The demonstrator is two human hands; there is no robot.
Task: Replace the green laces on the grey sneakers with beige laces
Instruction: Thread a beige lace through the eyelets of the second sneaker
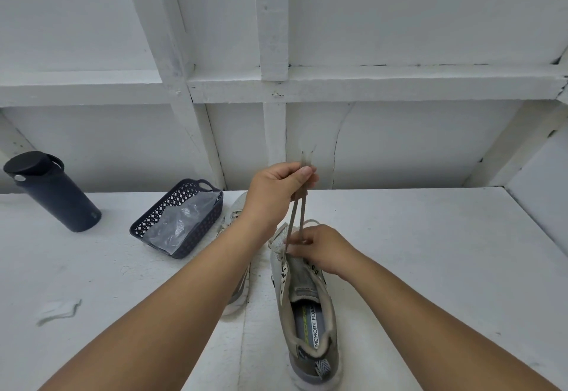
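White bench (430,237) under white shelving. Near sneaker (307,314) standing there, both lace (296,209) ends pinched high by left hand (276,187), probably to even them; right hand (322,249) gripping the eyelets, steadying. Basket (178,221), bottle (52,194) aside.

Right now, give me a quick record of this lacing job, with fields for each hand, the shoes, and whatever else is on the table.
left hand: pinches both beige lace ends, pulled up taut
right hand: holds near sneaker at the eyelets
second sneaker: behind the left forearm, mostly hidden
basket: dark, holds clear plastic
bottle: dark, upright, far left
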